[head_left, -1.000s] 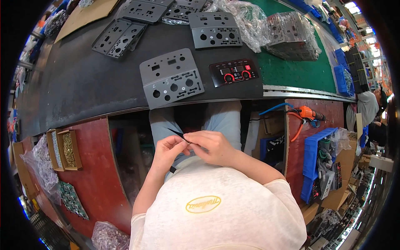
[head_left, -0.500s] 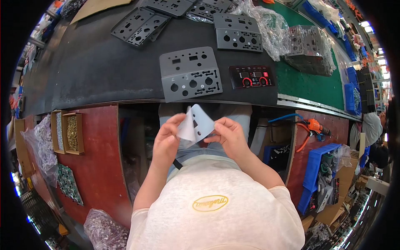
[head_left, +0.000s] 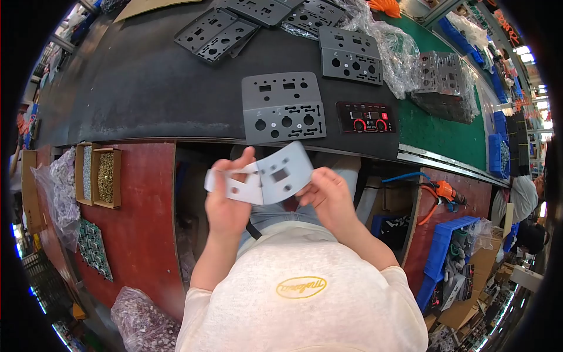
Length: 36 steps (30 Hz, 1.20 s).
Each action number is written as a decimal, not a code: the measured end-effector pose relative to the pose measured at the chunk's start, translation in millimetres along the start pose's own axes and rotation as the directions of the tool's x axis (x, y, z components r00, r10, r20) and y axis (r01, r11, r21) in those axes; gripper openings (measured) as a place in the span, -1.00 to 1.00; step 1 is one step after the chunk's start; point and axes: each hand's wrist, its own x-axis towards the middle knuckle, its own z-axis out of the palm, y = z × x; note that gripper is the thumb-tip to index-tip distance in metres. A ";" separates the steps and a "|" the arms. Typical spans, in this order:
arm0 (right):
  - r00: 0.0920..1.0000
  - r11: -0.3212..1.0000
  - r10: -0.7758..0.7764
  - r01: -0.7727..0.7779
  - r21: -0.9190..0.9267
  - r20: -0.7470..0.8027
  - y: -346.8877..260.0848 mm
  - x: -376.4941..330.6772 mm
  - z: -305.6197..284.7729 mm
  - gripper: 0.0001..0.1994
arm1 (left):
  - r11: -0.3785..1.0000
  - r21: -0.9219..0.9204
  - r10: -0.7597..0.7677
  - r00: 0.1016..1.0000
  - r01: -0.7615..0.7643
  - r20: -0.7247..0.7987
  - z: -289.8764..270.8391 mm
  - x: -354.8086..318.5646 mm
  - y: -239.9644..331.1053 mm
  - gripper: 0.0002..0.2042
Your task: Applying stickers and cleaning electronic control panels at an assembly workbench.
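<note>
My left hand [head_left: 227, 199] grips a thin white backing sheet [head_left: 251, 192] with cut-outs between thumb and fingers. That sheet is folded away from a pale grey adhesive panel overlay [head_left: 295, 171], which has a square cut-out and smaller holes. The two still join along a line between my hands. My right hand [head_left: 329, 196] pinches the overlay by its right edge. Just beyond them, at the table's edge, lies a grey metal panel [head_left: 284, 97] with round holes and slots. To its right is a black-and-red control-panel overlay [head_left: 366, 128].
Further grey metal panels [head_left: 352, 54] lie at the back of the black table [head_left: 146, 88]. Plastic-wrapped panels [head_left: 440, 76] sit on the green mat. An orange power tool [head_left: 448, 192] and a blue bin [head_left: 440, 252] are at right; boxes of small screws [head_left: 107, 176] at left.
The backing sheet has come further away from the overlay, drawn leftward by my left hand, and both pieces now spread wider. The view has shifted slightly.
</note>
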 end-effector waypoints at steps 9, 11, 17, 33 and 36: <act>0.914 0.933 -0.326 0.353 0.074 -0.243 -53.5 1.7 -15.0 -0.86 | 0.965 -0.088 0.249 0.969 -0.248 0.002 0.4 17.5 80.3 -0.79; 0.894 0.911 -0.384 0.407 0.059 -0.231 -57.8 2.4 -10.2 -0.86 | 0.961 0.122 0.249 0.968 -0.250 0.024 2.8 14.4 80.3 -0.63; 0.515 0.269 -0.812 0.746 -0.609 0.273 -23.5 10.1 24.5 -0.82 | 0.658 0.745 0.002 0.988 0.112 -0.151 47.6 11.1 28.7 -0.88; 0.421 -0.304 -0.710 0.539 -0.785 0.564 -51.9 38.3 15.2 -0.74 | 0.563 0.731 -0.261 0.922 0.386 -0.285 25.7 43.8 53.2 -0.95; 0.661 0.083 -0.716 0.400 -0.913 0.225 -61.7 52.4 -8.9 -0.83 | 0.528 0.750 -0.357 0.905 0.398 -0.229 15.9 50.7 62.4 -0.95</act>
